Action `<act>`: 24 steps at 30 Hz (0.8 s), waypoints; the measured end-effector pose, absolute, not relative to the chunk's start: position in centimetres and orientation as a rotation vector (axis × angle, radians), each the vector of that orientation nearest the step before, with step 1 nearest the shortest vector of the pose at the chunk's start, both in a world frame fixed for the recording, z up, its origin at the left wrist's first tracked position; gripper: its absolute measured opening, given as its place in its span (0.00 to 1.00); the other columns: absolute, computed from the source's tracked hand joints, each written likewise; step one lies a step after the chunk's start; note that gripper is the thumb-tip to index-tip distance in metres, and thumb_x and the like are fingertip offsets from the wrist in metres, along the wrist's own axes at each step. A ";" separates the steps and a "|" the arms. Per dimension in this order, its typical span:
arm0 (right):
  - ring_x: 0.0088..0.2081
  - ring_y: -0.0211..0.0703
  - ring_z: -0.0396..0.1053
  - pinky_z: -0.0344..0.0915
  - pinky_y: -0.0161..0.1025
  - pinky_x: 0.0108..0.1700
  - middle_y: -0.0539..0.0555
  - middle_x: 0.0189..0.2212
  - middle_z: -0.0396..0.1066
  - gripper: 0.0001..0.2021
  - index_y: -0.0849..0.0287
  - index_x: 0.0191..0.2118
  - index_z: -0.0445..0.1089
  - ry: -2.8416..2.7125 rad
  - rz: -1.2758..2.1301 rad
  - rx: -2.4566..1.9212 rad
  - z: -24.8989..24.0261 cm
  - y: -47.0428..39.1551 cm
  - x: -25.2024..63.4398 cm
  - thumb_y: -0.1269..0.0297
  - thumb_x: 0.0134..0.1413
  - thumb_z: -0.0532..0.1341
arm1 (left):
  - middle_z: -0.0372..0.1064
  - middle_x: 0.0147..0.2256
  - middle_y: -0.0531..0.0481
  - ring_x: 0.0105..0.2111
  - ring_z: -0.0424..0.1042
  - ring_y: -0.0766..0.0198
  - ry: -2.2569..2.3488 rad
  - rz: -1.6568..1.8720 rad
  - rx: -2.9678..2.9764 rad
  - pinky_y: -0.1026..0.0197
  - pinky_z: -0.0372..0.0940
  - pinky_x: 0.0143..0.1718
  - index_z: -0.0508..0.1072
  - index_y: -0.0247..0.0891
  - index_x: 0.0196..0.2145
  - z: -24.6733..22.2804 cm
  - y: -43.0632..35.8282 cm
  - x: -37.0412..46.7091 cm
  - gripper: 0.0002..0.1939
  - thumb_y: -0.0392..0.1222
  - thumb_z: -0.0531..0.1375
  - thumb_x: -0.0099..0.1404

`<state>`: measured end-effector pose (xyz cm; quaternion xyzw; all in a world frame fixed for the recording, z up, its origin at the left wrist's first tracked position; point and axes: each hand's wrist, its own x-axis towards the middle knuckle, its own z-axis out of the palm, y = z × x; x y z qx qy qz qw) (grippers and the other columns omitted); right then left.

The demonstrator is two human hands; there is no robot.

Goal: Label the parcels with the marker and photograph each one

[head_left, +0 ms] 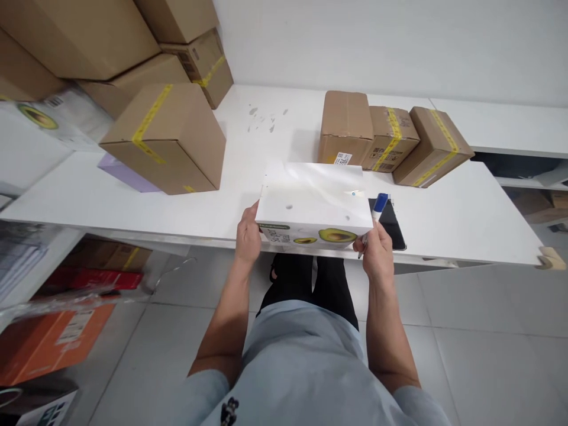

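Note:
A white box with avocado pictures on its near side (315, 204) is held between my two hands at the table's front edge. My left hand (248, 234) grips the box's left end, fingers curled round behind it. At the right end, my right hand (376, 245) holds the box's near corner and also a marker (380, 205) with a blue cap, pointing up. Just behind that hand a black phone or tablet (391, 228) lies on the table, partly covered by the marker and hand.
On the white table (275, 142), a taped carton (177, 136) stands left on a purple box (126, 173). Cartons are stacked at the far left (80, 35). Behind my box stand three smaller cartons (346, 121). Below left lies an orange box (57, 337) near clear plastic wrap (80, 299).

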<state>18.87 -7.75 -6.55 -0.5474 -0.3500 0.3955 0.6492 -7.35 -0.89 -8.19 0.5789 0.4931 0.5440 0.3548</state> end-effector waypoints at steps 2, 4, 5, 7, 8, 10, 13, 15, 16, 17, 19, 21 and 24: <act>0.18 0.31 0.51 0.53 0.33 0.22 0.42 0.19 0.56 0.20 0.54 0.43 0.73 -0.781 0.851 -1.214 -6.3 -7.8 18.7 0.43 0.57 0.61 | 0.69 0.59 0.45 0.62 0.65 0.53 1.226 1.481 1.459 0.48 0.58 0.67 0.70 0.42 0.59 -7.9 -1.2 -6.7 0.29 0.62 0.47 0.72; 0.19 0.29 0.52 0.55 0.34 0.22 0.46 0.28 0.66 0.21 0.51 0.51 0.71 -0.813 0.797 -1.191 -6.1 -8.1 18.6 0.44 0.58 0.60 | 0.65 0.62 0.47 0.65 0.62 0.55 1.192 1.545 1.417 0.50 0.57 0.67 0.67 0.45 0.61 -7.5 -1.7 -6.3 0.30 0.62 0.44 0.73; 0.19 0.28 0.53 0.56 0.35 0.23 0.49 0.36 0.69 0.22 0.48 0.54 0.70 -0.845 0.770 -1.189 -6.0 -8.3 18.6 0.44 0.59 0.59 | 0.63 0.64 0.48 0.65 0.61 0.55 1.187 1.556 1.408 0.51 0.58 0.67 0.65 0.47 0.63 -7.4 -1.9 -6.2 0.31 0.63 0.42 0.73; 0.21 0.28 0.54 0.59 0.36 0.24 0.53 0.47 0.70 0.23 0.46 0.57 0.68 -0.926 0.712 -1.209 -5.9 -8.8 18.7 0.46 0.59 0.60 | 0.61 0.64 0.48 0.65 0.60 0.55 1.186 1.542 1.431 0.52 0.60 0.65 0.62 0.49 0.65 -7.4 -2.3 -6.2 0.32 0.65 0.41 0.73; 0.21 0.28 0.55 0.60 0.36 0.25 0.53 0.48 0.70 0.24 0.46 0.58 0.67 -0.971 0.676 -1.236 -5.9 -9.0 18.8 0.47 0.58 0.61 | 0.61 0.64 0.47 0.65 0.61 0.54 1.180 1.526 1.469 0.51 0.61 0.64 0.60 0.49 0.66 -7.5 -2.4 -6.4 0.33 0.66 0.42 0.72; 0.23 0.31 0.58 0.61 0.37 0.26 0.52 0.42 0.71 0.24 0.48 0.58 0.68 -1.062 0.589 -1.312 -5.9 -9.3 19.0 0.50 0.57 0.63 | 0.62 0.63 0.45 0.64 0.62 0.53 1.164 1.506 1.583 0.50 0.62 0.63 0.59 0.49 0.66 -7.7 -2.5 -6.7 0.33 0.67 0.43 0.71; 0.24 0.34 0.60 0.61 0.37 0.28 0.48 0.29 0.67 0.21 0.52 0.55 0.71 -1.179 0.436 -1.397 -5.7 -9.4 19.4 0.54 0.57 0.64 | 0.66 0.59 0.45 0.60 0.66 0.55 1.164 1.534 1.760 0.51 0.64 0.60 0.65 0.48 0.62 -7.4 -2.4 -7.1 0.28 0.62 0.47 0.73; 0.25 0.36 0.62 0.64 0.37 0.29 0.49 0.31 0.69 0.19 0.53 0.53 0.71 -1.246 0.326 -1.420 -5.5 -9.3 19.6 0.55 0.56 0.65 | 0.69 0.56 0.45 0.56 0.70 0.58 1.194 1.557 1.872 0.54 0.67 0.56 0.68 0.46 0.59 -6.7 -2.3 -7.2 0.24 0.58 0.49 0.74; 0.27 0.36 0.63 0.65 0.37 0.30 0.50 0.34 0.71 0.19 0.53 0.52 0.71 -1.284 0.274 -1.435 -5.3 -9.2 19.8 0.56 0.56 0.65 | 0.71 0.54 0.45 0.54 0.71 0.59 1.217 1.565 1.939 0.55 0.68 0.54 0.68 0.45 0.58 -6.2 -2.2 -7.2 0.22 0.56 0.50 0.74; 0.28 0.36 0.65 0.66 0.37 0.31 0.52 0.39 0.72 0.19 0.53 0.52 0.71 -1.329 0.229 -1.450 -5.1 -9.2 19.9 0.56 0.56 0.66 | 0.72 0.52 0.44 0.52 0.72 0.59 1.243 1.567 2.011 0.56 0.68 0.52 0.69 0.43 0.57 -5.7 -2.1 -7.1 0.22 0.56 0.51 0.74; 0.32 0.38 0.69 0.68 0.37 0.31 0.55 0.46 0.73 0.19 0.52 0.53 0.70 -1.441 0.167 -1.467 -4.6 -9.0 20.3 0.58 0.57 0.65 | 0.74 0.49 0.43 0.50 0.73 0.58 1.308 1.550 2.141 0.56 0.69 0.49 0.71 0.40 0.55 -4.7 -2.1 -7.1 0.22 0.55 0.51 0.73; 0.39 0.42 0.72 0.70 0.38 0.33 0.57 0.50 0.71 0.21 0.50 0.57 0.68 -1.573 0.123 -1.458 -4.1 -8.8 20.7 0.58 0.58 0.64 | 0.74 0.47 0.43 0.47 0.73 0.59 1.378 1.479 2.226 0.57 0.70 0.46 0.71 0.40 0.53 -3.9 -2.2 -7.1 0.22 0.54 0.49 0.74; 0.46 0.48 0.72 0.72 0.40 0.34 0.59 0.51 0.70 0.22 0.49 0.59 0.68 -1.723 0.084 -1.471 -3.3 -8.5 21.0 0.57 0.59 0.64 | 0.74 0.46 0.44 0.43 0.74 0.60 1.469 1.342 2.270 0.58 0.69 0.42 0.72 0.41 0.53 -3.2 -2.5 -7.0 0.22 0.53 0.47 0.74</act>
